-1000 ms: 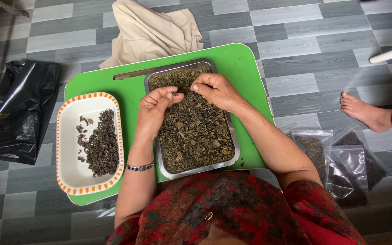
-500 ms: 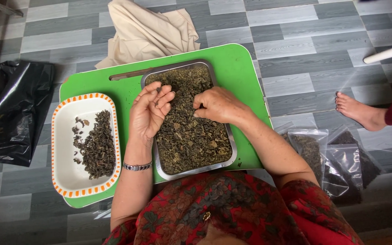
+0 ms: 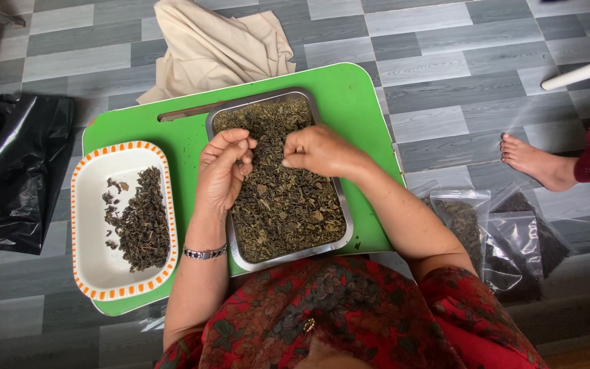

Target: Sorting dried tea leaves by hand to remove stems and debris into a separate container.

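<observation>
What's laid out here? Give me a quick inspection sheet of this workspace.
Surface: green tray table on grey tiled floor.
Job's things: metal tray of dried leaves; white dish holding a smaller pile.
Clutter: beige cloth, black bag, clear pouches.
Hands: left hand and right hand over the metal tray, fingers pinched.
Cables: nothing seen.
Surroundings: another person's bare foot.

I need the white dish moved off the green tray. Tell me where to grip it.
Grip the white dish by its orange-dashed rim on the long outer side, coming from the person's left: that edge overhangs the green tray slightly and lies free, while the left hand hovers on the other side.
</observation>
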